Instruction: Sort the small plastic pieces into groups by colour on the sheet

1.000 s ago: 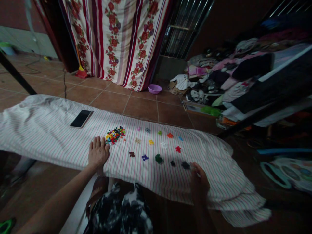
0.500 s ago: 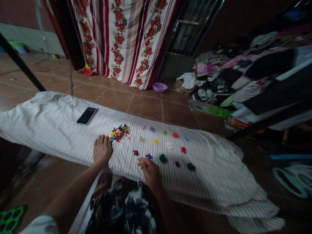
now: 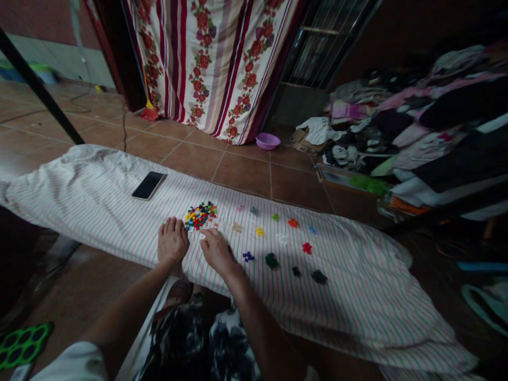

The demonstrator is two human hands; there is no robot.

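Your left hand [image 3: 173,241] lies flat on striped cloth [image 3: 357,312], fingers straight, open. Your right hand [image 3: 214,247] near it, fingers half curled at near edge of mixed pile [image 3: 201,214] of small pieces; cannot tell if gripping any. Single-colour clusters [image 3: 272,260] right of pile. Phone [image 3: 148,185] farther, left of pile.

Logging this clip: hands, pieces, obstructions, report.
Left hand palm-down beside mixed-colour pile. Right hand at pile's near edge, grip unclear. Nothing between right hand and pile.
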